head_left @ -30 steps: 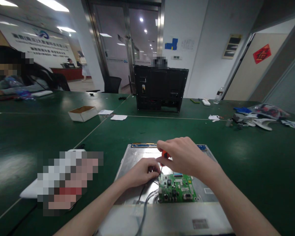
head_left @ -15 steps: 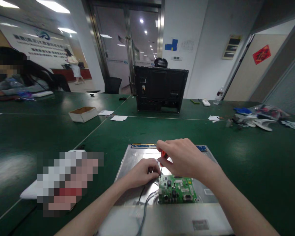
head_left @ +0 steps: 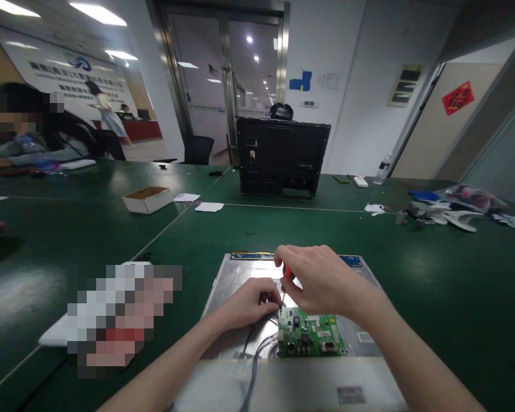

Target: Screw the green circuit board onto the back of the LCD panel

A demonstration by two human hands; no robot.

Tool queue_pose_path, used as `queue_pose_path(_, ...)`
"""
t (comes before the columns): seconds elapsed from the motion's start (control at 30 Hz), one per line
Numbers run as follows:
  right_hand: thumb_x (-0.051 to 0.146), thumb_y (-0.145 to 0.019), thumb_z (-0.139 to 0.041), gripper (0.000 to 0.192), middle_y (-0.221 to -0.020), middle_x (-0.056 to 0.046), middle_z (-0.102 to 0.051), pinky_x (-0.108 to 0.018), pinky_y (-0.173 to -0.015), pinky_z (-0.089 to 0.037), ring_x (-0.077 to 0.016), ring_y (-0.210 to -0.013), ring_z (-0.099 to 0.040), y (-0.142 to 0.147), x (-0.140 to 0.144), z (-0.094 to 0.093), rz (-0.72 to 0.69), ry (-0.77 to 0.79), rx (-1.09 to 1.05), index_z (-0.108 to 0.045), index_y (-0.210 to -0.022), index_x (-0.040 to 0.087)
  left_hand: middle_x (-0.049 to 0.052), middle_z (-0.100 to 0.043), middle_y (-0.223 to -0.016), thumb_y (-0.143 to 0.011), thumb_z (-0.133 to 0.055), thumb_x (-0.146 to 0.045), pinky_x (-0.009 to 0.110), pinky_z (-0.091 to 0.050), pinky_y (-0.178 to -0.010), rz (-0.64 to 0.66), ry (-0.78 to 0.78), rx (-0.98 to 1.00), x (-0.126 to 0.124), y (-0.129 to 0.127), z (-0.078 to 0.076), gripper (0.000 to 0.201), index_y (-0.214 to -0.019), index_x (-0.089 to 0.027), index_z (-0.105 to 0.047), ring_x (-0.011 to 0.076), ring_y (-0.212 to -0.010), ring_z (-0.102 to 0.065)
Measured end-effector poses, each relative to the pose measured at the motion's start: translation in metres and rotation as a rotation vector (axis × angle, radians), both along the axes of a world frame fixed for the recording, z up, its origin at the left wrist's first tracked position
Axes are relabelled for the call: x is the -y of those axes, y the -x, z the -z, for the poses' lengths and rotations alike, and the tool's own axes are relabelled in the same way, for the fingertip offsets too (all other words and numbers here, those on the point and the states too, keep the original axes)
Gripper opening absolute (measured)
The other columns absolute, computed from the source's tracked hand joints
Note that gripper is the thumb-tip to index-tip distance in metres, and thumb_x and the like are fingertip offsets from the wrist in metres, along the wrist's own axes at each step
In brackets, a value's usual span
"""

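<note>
Screwdriver (head_left: 286, 279) unmoved at circuit board (head_left: 311, 333) corner, gripped by right hand (head_left: 315, 280); left hand (head_left: 249, 302) still pinching beside tip.

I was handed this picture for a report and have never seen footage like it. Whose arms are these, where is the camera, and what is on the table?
The camera sits on a person's head and looks forward and down, so the two bare arms reaching in from the bottom are that person's own. There is no machine here. The right hand grips a small screwdriver with an orange handle, its tip down at a corner of a green circuit board. The left hand rests beside that tip, fingers curled; what it pinches, if anything, is hidden. The board sits on a flat metal panel lying on the green table, with grey cables running toward the viewer. Farther back stand a black casing, a small open cardboard box and loose parts at the right. Another person sits at the far left.
</note>
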State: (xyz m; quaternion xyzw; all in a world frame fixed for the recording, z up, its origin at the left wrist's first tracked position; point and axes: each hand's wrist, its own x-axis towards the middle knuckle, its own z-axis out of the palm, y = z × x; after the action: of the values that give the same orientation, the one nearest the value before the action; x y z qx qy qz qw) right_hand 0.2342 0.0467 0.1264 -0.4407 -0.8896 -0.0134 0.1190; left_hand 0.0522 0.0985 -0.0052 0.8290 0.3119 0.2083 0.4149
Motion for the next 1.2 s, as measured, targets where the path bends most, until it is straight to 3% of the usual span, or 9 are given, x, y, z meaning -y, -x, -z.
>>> queue_pose_path(0.17, 0.027, -0.084, -0.052, 0.009, -0.074, -0.001, -0.066, -0.027, -0.048, -0.018, -0.012, -0.055, -0.051, 0.003, -0.005, 0.002, 0.047, -0.065, 0.046, -0.053, -0.089, 0.02, -0.002, -0.061, -0.07, -0.071, -0.057, -0.007, 0.021, -0.04, -0.06, -0.03, 0.003, -0.005, 0.003, -0.002, -0.006, 0.012, -0.077, -0.014, -0.065, 0.0118, -0.064, -0.053)
queue_pose_path(0.3, 0.035, -0.087, -0.053, 0.017, -0.071, -0.001, -0.066, -0.027, -0.048, -0.018, -0.0126, -0.055, -0.051, 0.003, -0.004, 0.001, 0.057, -0.064, 0.076, -0.055, -0.083, 0.019, -0.001, -0.063, -0.074, -0.071, -0.056, -0.006, 0.022, -0.042, -0.062, -0.028, 0.044, 0.015, 0.004, -0.002, -0.007, 0.014, -0.079, -0.014, -0.065, 0.0124, -0.066, -0.056)
queue_pose_path(0.53, 0.023, -0.077, -0.055, 0.01, -0.077, -0.002, -0.065, -0.027, -0.047, -0.019, -0.012, -0.057, -0.05, -0.001, 0.002, -0.003, 0.01, -0.016, 0.018, -0.052, -0.085, 0.018, -0.001, -0.063, -0.071, -0.069, -0.056, -0.005, 0.022, -0.041, -0.062, -0.013, 0.007, -0.003, 0.002, -0.002, -0.005, 0.014, -0.076, -0.014, -0.066, 0.0129, -0.067, -0.054)
queue_pose_path(0.7, 0.027, -0.083, -0.054, 0.01, -0.074, -0.001, -0.067, -0.026, -0.047, -0.017, -0.0127, -0.056, -0.053, 0.003, -0.003, 0.002, 0.029, -0.057, 0.039, -0.051, -0.09, 0.02, -0.001, -0.063, -0.072, -0.07, -0.056, -0.004, 0.021, -0.041, -0.061, -0.011, 0.028, 0.003, 0.003, -0.001, -0.006, 0.017, -0.079, -0.014, -0.066, 0.0119, -0.065, -0.054)
queue_pose_path(0.83, 0.042, -0.088, -0.053, 0.022, -0.07, -0.001, -0.068, -0.027, -0.048, -0.017, -0.0134, -0.055, -0.056, 0.005, -0.006, 0.005, 0.063, -0.076, 0.068, -0.053, -0.084, 0.02, -0.001, -0.064, -0.074, -0.069, -0.054, -0.002, 0.02, -0.042, -0.06, -0.011, 0.059, 0.02, 0.005, -0.002, -0.007, 0.021, -0.082, -0.014, -0.066, 0.0111, -0.064, -0.055)
queue_pose_path(1.03, 0.039, -0.083, -0.061, 0.021, -0.073, -0.001, -0.068, -0.027, -0.048, -0.019, -0.0139, -0.058, -0.057, 0.001, -0.004, 0.002, 0.086, -0.059, 0.047, -0.054, -0.08, 0.019, -0.001, -0.065, -0.074, -0.069, -0.055, -0.003, 0.021, -0.043, -0.061, -0.034, 0.044, 0.02, 0.006, -0.002, -0.007, 0.02, -0.081, -0.015, -0.066, 0.0122, -0.066, -0.057)
queue_pose_path(1.2, 0.048, -0.09, -0.048, 0.034, -0.064, -0.003, -0.065, -0.028, -0.049, -0.016, -0.0137, -0.053, -0.054, 0.001, -0.008, 0.004, 0.147, -0.086, 0.099, -0.058, -0.076, 0.019, 0.0, -0.066, -0.078, -0.072, -0.058, -0.006, 0.023, -0.044, -0.066, -0.033, -0.006, -0.024, 0.008, -0.002, -0.014, 0.013, -0.075, -0.015, -0.066, 0.0138, -0.071, -0.058)
